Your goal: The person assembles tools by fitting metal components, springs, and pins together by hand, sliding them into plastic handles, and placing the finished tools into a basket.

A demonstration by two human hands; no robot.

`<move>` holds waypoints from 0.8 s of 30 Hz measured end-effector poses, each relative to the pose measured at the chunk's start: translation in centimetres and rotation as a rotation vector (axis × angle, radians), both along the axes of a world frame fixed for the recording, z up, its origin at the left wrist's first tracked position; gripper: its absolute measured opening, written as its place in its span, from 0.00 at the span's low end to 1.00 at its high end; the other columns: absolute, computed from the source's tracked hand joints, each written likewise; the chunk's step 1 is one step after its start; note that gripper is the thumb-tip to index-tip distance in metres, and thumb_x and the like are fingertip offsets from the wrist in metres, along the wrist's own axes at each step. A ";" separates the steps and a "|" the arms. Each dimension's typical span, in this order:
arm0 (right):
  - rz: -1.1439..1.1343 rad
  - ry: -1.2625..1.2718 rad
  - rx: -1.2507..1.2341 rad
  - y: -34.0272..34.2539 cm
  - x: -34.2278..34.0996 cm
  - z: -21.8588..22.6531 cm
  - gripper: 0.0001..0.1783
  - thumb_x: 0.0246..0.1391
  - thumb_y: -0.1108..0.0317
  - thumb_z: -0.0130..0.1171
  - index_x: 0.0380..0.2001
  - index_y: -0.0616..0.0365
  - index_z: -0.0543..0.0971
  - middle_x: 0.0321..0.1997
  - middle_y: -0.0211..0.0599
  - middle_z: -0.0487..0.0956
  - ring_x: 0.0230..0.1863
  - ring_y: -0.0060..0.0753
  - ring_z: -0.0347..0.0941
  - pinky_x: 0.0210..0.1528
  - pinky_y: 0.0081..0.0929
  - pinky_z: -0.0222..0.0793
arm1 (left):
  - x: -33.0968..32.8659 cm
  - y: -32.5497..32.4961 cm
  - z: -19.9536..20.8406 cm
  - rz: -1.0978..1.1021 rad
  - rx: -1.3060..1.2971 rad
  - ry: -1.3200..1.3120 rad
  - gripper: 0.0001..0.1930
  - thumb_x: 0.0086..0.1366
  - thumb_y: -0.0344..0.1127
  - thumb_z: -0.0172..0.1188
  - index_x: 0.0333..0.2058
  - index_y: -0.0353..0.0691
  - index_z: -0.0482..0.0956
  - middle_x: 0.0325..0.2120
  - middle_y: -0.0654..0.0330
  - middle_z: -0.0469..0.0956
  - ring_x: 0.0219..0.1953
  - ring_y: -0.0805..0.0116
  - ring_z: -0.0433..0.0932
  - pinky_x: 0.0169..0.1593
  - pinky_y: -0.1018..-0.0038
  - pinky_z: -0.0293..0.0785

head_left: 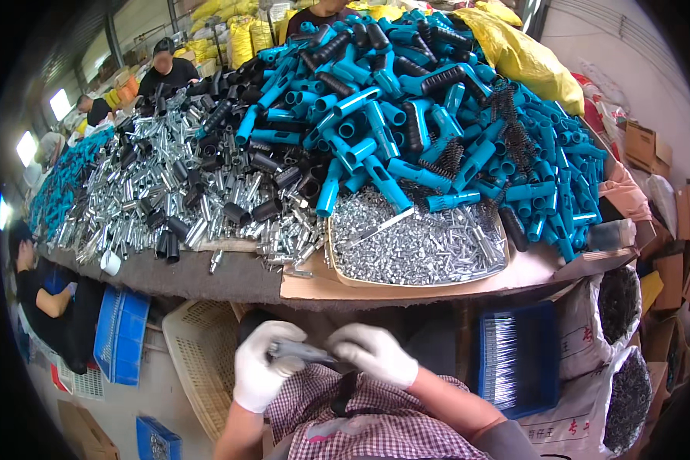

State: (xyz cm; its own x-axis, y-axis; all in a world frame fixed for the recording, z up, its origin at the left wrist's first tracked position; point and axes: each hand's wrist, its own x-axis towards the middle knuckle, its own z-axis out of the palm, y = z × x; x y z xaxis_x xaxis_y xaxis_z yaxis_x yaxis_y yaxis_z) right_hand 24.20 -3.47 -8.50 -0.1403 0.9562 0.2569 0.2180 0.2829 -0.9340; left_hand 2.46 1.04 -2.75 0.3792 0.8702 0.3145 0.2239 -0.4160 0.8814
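Both of my hands wear white gloves and are held above my lap, in front of the table edge. My left hand (267, 366) is closed round a grey tapered part (302, 352), which points to the right. Close by its narrow dark end is my right hand (375, 354), with the fingers curled together; what they pinch, if anything, is hidden. Beyond my hands, a shallow tray (422, 282) of small silvery metal pieces sits at the table's front. Behind it rises a large heap of teal tool housings (376, 115), mixed with black sleeves and dark coil springs (446, 162).
Metal tubes (138, 188) cover the table's left side. Below the edge stand a beige basket (199, 360), a blue crate (121, 335) and a blue bin of metal rods (518, 360). White sacks (583, 383) stand at the right. Other people (169, 73) sit around the table.
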 end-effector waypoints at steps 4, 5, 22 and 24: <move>-0.395 -0.379 0.484 4.7 5.0 5.7 0.07 0.54 0.68 0.62 0.36 0.56 0.82 0.37 0.43 0.81 0.39 0.50 0.78 0.42 0.41 0.74 | -0.9 -0.5 0.7 0.100 -0.251 -0.287 0.37 0.54 0.65 0.68 0.41 0.32 0.74 0.32 0.58 0.79 0.24 0.76 0.76 0.28 0.81 0.72; -0.443 -0.495 0.614 6.8 6.2 7.4 0.06 0.52 0.69 0.63 0.35 0.55 0.81 0.36 0.41 0.80 0.40 0.48 0.77 0.42 0.41 0.73 | -0.7 -0.6 0.5 0.102 -0.250 -0.287 0.37 0.54 0.65 0.68 0.41 0.32 0.74 0.32 0.58 0.79 0.24 0.76 0.76 0.28 0.81 0.72; -0.388 -0.564 0.412 6.1 6.8 9.9 0.03 0.48 0.72 0.59 0.29 0.57 0.77 0.28 0.47 0.78 0.33 0.53 0.77 0.37 0.45 0.73 | -1.3 -1.3 -0.8 0.266 -0.144 -0.422 0.36 0.69 0.51 0.60 0.64 0.29 0.62 0.39 0.52 0.77 0.29 0.71 0.75 0.31 0.77 0.73; -0.240 -0.397 0.113 2.2 4.9 7.9 0.06 0.51 0.69 0.56 0.30 0.59 0.77 0.29 0.50 0.78 0.33 0.56 0.77 0.38 0.45 0.74 | -1.2 -1.3 -0.7 0.275 -0.087 -0.460 0.33 0.73 0.46 0.55 0.66 0.30 0.58 0.41 0.51 0.76 0.28 0.72 0.74 0.31 0.77 0.72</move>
